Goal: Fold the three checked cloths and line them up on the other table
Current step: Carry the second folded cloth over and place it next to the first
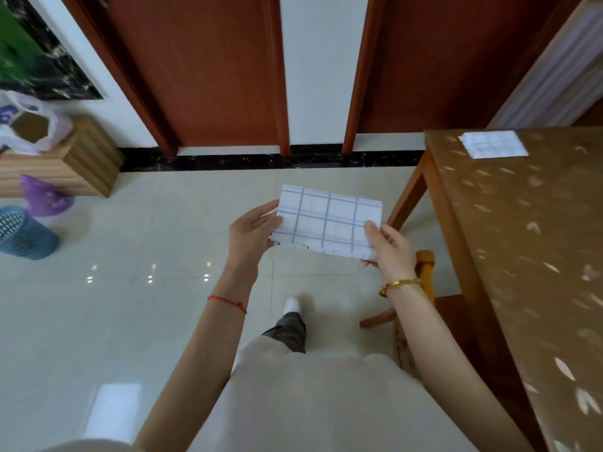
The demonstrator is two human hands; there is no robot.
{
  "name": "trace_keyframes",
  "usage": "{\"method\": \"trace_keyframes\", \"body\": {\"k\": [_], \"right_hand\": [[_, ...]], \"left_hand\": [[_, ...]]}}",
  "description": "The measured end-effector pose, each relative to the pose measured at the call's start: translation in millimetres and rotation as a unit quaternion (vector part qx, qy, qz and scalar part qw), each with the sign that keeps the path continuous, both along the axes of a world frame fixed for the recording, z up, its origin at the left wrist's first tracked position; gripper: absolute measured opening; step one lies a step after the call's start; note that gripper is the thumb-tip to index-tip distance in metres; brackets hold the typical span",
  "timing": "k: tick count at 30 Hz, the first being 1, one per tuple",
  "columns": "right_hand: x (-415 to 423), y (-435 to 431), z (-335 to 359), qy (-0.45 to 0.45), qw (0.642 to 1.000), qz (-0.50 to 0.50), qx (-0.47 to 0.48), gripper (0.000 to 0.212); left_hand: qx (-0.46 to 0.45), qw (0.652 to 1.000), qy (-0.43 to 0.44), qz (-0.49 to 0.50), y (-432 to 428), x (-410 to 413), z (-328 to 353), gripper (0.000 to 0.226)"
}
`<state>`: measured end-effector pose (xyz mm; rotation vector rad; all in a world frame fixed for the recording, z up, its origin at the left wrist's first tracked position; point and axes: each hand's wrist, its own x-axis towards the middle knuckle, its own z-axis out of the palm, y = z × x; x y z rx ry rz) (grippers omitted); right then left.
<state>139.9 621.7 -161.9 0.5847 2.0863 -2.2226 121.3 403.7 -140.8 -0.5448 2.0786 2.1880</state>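
Note:
A folded white cloth with blue checks (328, 220) is held flat in the air over the tiled floor. My left hand (249, 231) holds its left end between thumb and fingers. My right hand (388, 244) pinches its right near corner, thumb on top. A second folded checked cloth (494, 144) lies on the far part of the brown table (538, 256) at the right, well apart from my hands. No third cloth is in view.
A wooden chair (424, 288) stands tucked against the table's left side, close to my right forearm. A low wooden cabinet (75, 161) with a plastic bag, a purple bag and a blue mesh bin (23, 233) stand at the left. Red-brown doors close off the far wall.

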Motion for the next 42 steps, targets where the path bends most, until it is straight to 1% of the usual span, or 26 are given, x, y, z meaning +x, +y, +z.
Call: {"method": "trace_keyframes", "body": {"k": [9,14,20,25,28,30,34,39,42], "right_hand": [[-167,-8,13,0.008,0.995,-0.101,-0.001,0.015],[-225,0,15,0.011,0.989,-0.144,-0.011,0.016],[-283,18,6,0.007,0.982,-0.187,-0.015,0.018],[-347,50,-4,-0.003,0.978,-0.21,-0.001,0.02],[-391,74,-4,0.004,0.973,-0.231,0.004,0.016],[-420,93,0,0.007,0.967,-0.253,0.007,0.014],[-484,137,10,0.015,0.96,-0.28,0.011,0.018],[-543,187,14,0.027,0.949,-0.313,-0.002,0.016],[-567,214,10,0.026,0.934,-0.356,-0.025,0.017]], "left_hand": [[-0.008,0.997,0.009,-0.081,-2,-206,11,0.03],[-0.019,0.99,0.005,-0.138,11,-287,7,0.031],[-0.013,0.982,-0.001,-0.187,38,-363,1,0.031],[0.001,0.978,-0.012,-0.208,75,-438,-7,0.034],[0.01,0.976,-0.012,-0.218,103,-486,-8,0.037],[0.018,0.975,-0.015,-0.222,126,-518,-6,0.035],[0.026,0.968,-0.034,-0.245,176,-585,5,0.032],[0.001,0.961,-0.03,-0.276,231,-651,9,0.032],[-0.007,0.949,-0.015,-0.316,262,-683,10,0.032]]}}
